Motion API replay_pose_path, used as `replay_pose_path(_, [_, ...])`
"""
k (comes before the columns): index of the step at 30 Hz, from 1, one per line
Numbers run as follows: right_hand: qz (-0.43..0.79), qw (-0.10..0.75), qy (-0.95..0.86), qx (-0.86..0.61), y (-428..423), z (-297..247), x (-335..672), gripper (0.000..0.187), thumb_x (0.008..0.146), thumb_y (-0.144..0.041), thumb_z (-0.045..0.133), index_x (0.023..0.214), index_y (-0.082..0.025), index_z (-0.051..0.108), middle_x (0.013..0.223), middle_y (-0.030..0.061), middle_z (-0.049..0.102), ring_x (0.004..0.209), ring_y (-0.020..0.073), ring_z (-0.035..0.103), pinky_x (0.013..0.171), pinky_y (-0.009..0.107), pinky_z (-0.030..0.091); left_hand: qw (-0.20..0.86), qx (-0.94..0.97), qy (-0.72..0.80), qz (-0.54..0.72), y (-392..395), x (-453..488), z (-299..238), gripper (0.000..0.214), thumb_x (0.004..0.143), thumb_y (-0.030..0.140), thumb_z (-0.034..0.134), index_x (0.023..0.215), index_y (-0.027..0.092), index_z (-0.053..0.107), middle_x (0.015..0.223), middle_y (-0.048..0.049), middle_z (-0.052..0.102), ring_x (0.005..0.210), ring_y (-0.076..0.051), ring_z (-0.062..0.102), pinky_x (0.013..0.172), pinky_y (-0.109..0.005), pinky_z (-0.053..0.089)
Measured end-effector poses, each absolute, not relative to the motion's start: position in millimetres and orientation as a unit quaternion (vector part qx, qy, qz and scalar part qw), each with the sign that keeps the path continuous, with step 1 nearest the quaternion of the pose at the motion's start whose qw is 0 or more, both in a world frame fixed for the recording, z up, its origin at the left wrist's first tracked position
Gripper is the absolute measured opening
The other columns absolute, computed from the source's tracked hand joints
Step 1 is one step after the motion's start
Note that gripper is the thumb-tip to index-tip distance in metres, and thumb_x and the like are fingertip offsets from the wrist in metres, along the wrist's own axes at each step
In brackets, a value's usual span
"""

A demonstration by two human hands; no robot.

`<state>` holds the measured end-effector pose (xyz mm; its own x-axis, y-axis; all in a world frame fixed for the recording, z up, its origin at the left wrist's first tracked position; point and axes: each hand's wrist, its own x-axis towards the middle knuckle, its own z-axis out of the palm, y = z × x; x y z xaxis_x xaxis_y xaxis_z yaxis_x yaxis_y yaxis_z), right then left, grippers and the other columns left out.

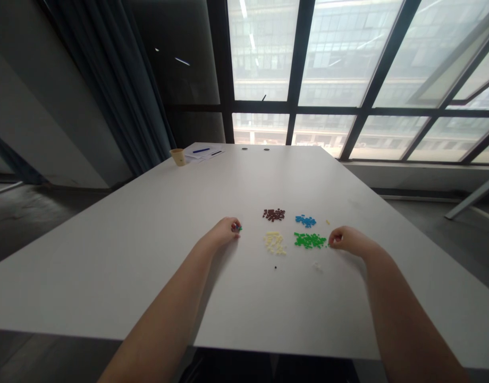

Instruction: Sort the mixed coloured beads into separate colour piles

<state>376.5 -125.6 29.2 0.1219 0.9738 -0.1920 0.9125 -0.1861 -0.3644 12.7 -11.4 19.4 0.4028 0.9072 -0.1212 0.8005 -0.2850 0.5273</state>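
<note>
Left hand [226,231] rests on the white desk [109,266], its grip pinched tight on tiny blue-green beads [238,228] at the fingertips. Right hand [345,239] lies curled just beside the green heap [310,240]; whether its grip holds anything cannot be told. Beads are kept by colour in separate heaps between the hands: dark red heap [273,214], blue heap [305,221], cream heap [274,243], with the green nearest the right hand. Strays lie apart: one black bead [275,267], one yellow bead [328,222]. Far end of desk: paper cup [178,157], papers [202,153], blue pen [201,150] (any writing on these is too small to read; no brand legible).
</note>
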Motion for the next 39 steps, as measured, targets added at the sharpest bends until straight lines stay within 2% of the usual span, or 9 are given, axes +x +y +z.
replay_pose_path(4, [0.197, 0.086, -0.642, -0.736, -124, 29, 369, 0.012, 0.058, -0.018, 0.057, 0.063, -0.018, 0.068, 0.055, -0.0016, 0.053, 0.05, 0.0095, 0.045, 0.05, 0.022, 0.031, 0.312, 0.785, 0.512, 0.155, -13, 12, 17, 0.021, 0.057, 0.01, 0.055, 0.076, 0.016, 0.061, 0.071, -0.0022, 0.061, 0.065, -0.014, 0.055, 0.062, -0.023, 0.042])
replay_pose_path(8, [0.174, 0.143, -0.649, -0.726, -123, 31, 371, 0.013, 0.061, -0.022, 0.056, 0.065, -0.019, 0.068, 0.056, -0.0019, 0.052, 0.05, 0.0092, 0.044, 0.05, 0.022, 0.033, 0.338, 0.781, 0.49, 0.191, -15, 12, 18, 0.024, 0.056, 0.006, 0.049, 0.075, 0.016, 0.061, 0.071, -0.0023, 0.061, 0.065, -0.014, 0.055, 0.061, -0.023, 0.041])
replay_pose_path(13, [0.129, 0.216, -0.627, -0.737, -123, 31, 379, 0.022, 0.069, -0.031, 0.051, 0.075, -0.019, 0.069, 0.056, 0.0007, 0.057, 0.053, 0.0126, 0.051, 0.051, 0.023, 0.036, 0.355, 0.771, 0.479, 0.223, -14, 12, 26, 0.024, 0.055, 0.005, 0.049, 0.073, 0.015, 0.06, 0.071, -0.0026, 0.062, 0.066, -0.014, 0.056, 0.062, -0.023, 0.042])
replay_pose_path(25, [0.133, 0.221, -0.637, -0.726, -123, 31, 371, 0.025, 0.071, -0.037, 0.051, 0.076, -0.019, 0.068, 0.06, 0.0028, 0.062, 0.052, 0.0132, 0.053, 0.05, 0.023, 0.038, 0.384, 0.737, 0.491, 0.261, -8, 7, 26, 0.021, 0.057, 0.006, 0.053, 0.076, 0.015, 0.056, 0.07, -0.0016, 0.062, 0.067, -0.013, 0.057, 0.065, -0.025, 0.043])
replay_pose_path(29, [0.119, 0.219, -0.642, -0.725, -123, 33, 369, 0.026, 0.071, -0.037, 0.051, 0.077, -0.02, 0.069, 0.064, 0.0034, 0.063, 0.055, 0.0138, 0.054, 0.052, 0.023, 0.039, 0.516, 0.665, 0.453, 0.293, -13, 9, 34, 0.03, 0.057, 0.013, 0.065, 0.084, 0.014, 0.054, 0.068, -0.0006, 0.061, 0.064, -0.012, 0.057, 0.066, -0.027, 0.044])
replay_pose_path(33, [0.122, 0.225, -0.646, -0.719, -123, 33, 366, 0.026, 0.072, -0.038, 0.05, 0.076, -0.021, 0.069, 0.062, 0.0029, 0.063, 0.054, 0.0137, 0.053, 0.051, 0.023, 0.038, 0.665, 0.541, 0.406, 0.316, -20, 16, 40, 0.043, 0.055, 0.02, 0.075, 0.092, 0.017, 0.053, 0.081, -0.0032, 0.063, 0.071, -0.012, 0.06, 0.073, -0.029, 0.046])
replay_pose_path(36, [0.129, 0.22, -0.644, -0.721, -123, 34, 363, 0.026, 0.072, -0.039, 0.05, 0.075, -0.02, 0.068, 0.06, 0.0025, 0.062, 0.053, 0.0135, 0.053, 0.051, 0.023, 0.038, 0.74, 0.454, 0.372, 0.328, -25, 24, 43, 0.043, 0.057, 0.017, 0.076, 0.094, 0.018, 0.054, 0.083, -0.002, 0.062, 0.074, -0.01, 0.06, 0.077, -0.027, 0.046])
replay_pose_path(39, [0.142, 0.221, -0.642, -0.721, -123, 35, 360, 0.026, 0.072, -0.038, 0.05, 0.076, -0.02, 0.068, 0.061, 0.0025, 0.062, 0.055, 0.0137, 0.054, 0.052, 0.023, 0.039, 0.8, 0.378, 0.336, 0.322, -32, 31, 45, 0.038, 0.059, 0.013, 0.074, 0.091, 0.018, 0.056, 0.075, 0.0008, 0.06, 0.071, -0.008, 0.059, 0.073, -0.024, 0.046])
